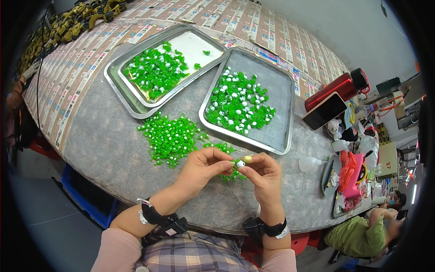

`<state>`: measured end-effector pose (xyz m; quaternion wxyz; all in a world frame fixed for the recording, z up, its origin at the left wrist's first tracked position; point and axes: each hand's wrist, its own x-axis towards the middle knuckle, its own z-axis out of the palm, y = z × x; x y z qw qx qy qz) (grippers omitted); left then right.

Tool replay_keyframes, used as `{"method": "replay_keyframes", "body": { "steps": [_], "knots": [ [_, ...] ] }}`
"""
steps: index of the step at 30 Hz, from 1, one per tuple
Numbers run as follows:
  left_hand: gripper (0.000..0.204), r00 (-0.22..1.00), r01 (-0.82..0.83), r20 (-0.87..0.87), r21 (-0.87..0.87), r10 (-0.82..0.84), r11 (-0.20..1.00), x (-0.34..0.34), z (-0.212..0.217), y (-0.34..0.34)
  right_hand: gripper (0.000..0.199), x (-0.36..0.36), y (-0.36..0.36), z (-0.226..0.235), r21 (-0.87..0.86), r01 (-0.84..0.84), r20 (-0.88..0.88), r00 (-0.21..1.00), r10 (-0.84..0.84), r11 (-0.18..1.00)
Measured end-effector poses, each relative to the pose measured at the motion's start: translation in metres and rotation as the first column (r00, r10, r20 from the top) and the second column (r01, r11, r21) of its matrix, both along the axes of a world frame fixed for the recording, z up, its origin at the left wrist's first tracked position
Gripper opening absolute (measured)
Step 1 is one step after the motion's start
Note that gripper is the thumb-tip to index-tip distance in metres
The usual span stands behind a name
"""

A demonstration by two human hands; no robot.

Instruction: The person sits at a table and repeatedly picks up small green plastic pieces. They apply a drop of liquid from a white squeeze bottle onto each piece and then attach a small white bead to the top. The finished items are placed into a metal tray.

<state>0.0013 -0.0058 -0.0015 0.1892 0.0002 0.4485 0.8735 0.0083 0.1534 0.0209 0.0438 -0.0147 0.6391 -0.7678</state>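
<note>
hands point(202, 169) pinching green-and-white piece point(240, 163), long axis crosswise, green end left, white end right

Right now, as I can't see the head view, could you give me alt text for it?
A person's left hand and right hand pinch a small green-and-white piece over a grey table. Beyond lie a loose green pile and metal trays of similar pieces; a phone and red flask stand at right.

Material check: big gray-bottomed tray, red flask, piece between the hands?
Gray-bottomed tray: likely stainless steel; its rim gives bright metallic reflections.
Red flask: perhaps coated metal, given the glossy highlights.
Held piece: seemingly plastic, its white part smooth; too small to be sure.
</note>
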Motion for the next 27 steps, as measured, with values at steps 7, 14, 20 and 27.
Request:
{"method": "replay_keyframes", "body": {
  "steps": [7,14,20,27],
  "knots": [
    [0.01,0.98,-0.094,-0.193,-0.225,0.05,0.97,0.004,0.001,0.002,0.016,0.002,0.003,-0.003,-0.007,-0.01,0.043,0.999,0.011,1.0],
    [0.01,0.91,-0.203,-0.415,-0.463,-0.009,0.863,0.005,0.006,0.001,0.019,-0.001,0.006,0.001,-0.071,-0.083,0.16,0.983,0.094,0.994],
    [0.01,0.726,-0.396,-0.672,-0.579,-0.142,0.713,0.003,0.005,0.0,0.021,-0.004,0.016,-0.007,-0.017,-0.188,0.195,0.963,0.188,0.982],
    [0.009,0.752,-0.38,-0.64,-0.614,-0.155,0.692,0.003,0.004,0.001,0.022,-0.004,0.015,-0.009,-0.021,-0.183,0.2,0.962,0.183,0.983]
  ]
}}
